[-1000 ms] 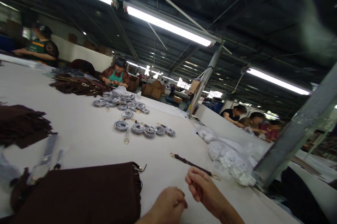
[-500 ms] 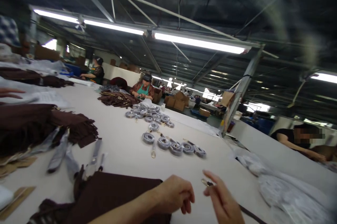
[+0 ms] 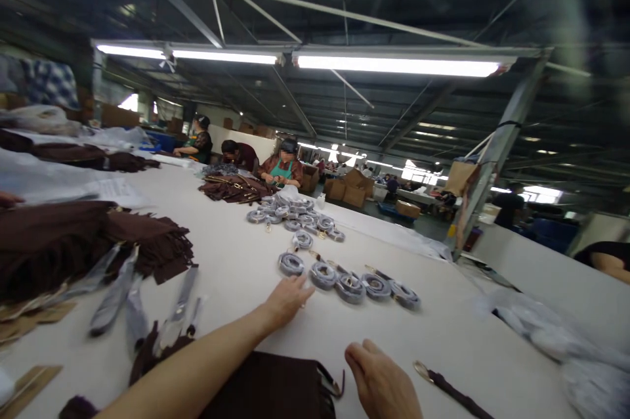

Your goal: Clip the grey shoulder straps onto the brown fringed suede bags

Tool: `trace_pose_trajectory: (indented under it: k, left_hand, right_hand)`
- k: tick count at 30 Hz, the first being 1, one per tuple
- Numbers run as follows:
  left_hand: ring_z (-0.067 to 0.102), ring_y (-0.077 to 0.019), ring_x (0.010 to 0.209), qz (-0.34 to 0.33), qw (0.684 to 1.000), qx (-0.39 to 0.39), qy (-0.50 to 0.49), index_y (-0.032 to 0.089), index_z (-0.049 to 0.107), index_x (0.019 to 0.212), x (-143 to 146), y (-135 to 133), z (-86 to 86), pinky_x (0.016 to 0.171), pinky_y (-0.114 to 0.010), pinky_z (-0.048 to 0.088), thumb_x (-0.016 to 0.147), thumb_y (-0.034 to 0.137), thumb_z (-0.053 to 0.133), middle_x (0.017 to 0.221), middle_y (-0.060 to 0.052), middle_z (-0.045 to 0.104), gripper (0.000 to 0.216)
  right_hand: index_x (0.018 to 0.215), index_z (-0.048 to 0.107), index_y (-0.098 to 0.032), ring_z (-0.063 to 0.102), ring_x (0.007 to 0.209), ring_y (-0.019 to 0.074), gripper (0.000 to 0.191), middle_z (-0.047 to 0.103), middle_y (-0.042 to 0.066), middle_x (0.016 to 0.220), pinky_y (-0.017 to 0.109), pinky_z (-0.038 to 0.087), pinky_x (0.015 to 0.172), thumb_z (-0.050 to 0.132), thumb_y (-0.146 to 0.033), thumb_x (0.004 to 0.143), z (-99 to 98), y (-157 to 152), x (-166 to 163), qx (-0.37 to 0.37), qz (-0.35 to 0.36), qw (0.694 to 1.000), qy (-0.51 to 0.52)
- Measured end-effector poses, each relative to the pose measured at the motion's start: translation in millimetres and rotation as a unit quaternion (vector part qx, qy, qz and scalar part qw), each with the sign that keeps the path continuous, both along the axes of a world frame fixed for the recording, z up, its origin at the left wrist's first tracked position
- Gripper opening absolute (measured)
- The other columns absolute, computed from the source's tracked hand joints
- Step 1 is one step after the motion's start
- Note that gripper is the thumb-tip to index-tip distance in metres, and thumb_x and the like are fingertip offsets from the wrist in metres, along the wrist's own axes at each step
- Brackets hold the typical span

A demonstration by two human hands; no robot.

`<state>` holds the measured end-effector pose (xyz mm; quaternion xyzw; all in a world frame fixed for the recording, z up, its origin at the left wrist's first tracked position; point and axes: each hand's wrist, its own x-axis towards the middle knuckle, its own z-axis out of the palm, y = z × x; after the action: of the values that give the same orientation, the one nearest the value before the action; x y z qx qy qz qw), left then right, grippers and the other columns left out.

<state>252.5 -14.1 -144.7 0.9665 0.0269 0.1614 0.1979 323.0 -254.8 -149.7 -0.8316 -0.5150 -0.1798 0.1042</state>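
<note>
My left hand [image 3: 285, 304] reaches across the white table, fingers closed over the clasp end of a coiled strap in clear wrap [image 3: 291, 264]; the fingertips hide that end. Close to me, my right hand [image 3: 384, 376] has its fingers pressed together, and nothing shows in them. To its right lies a dark brown strap [image 3: 455, 393] with a gold clasp [image 3: 422, 371]. A dark brown fringed fabric piece [image 3: 275, 386] rests under my left forearm. More wrapped coils [image 3: 350, 287] sit in a row just beyond my hands.
A heap of wrapped coils [image 3: 295, 209] lies farther up the table. Brown fringed pieces [image 3: 54, 228] and wrapped straps [image 3: 115, 291] are at left. Clear plastic bags [image 3: 541, 327] lie at right. Another person [image 3: 281, 166] works at the far end.
My left hand has moved forward to the nearest left coil. The right hand has let go of the brown strap's clasp, which now lies on the table. My view has turned slightly.
</note>
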Motion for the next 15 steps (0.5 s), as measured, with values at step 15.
trace_pose_trajectory:
  k: [15]
  left_hand:
    - [0.058,-0.0136,0.070,0.023,0.998,0.015,-0.060,0.018,0.057,0.079,-17,-14,76.4,0.069,-0.022,0.044,0.096,0.027,0.033,0.076,0.000,0.063,0.031]
  right_hand:
    - [0.090,0.063,-0.021,0.042,0.049,0.0128,0.042,0.045,-0.006,0.056,0.023,0.035,0.045,0.052,-0.061,0.081,34.0,3,-11,0.355,0.013,0.817,0.453]
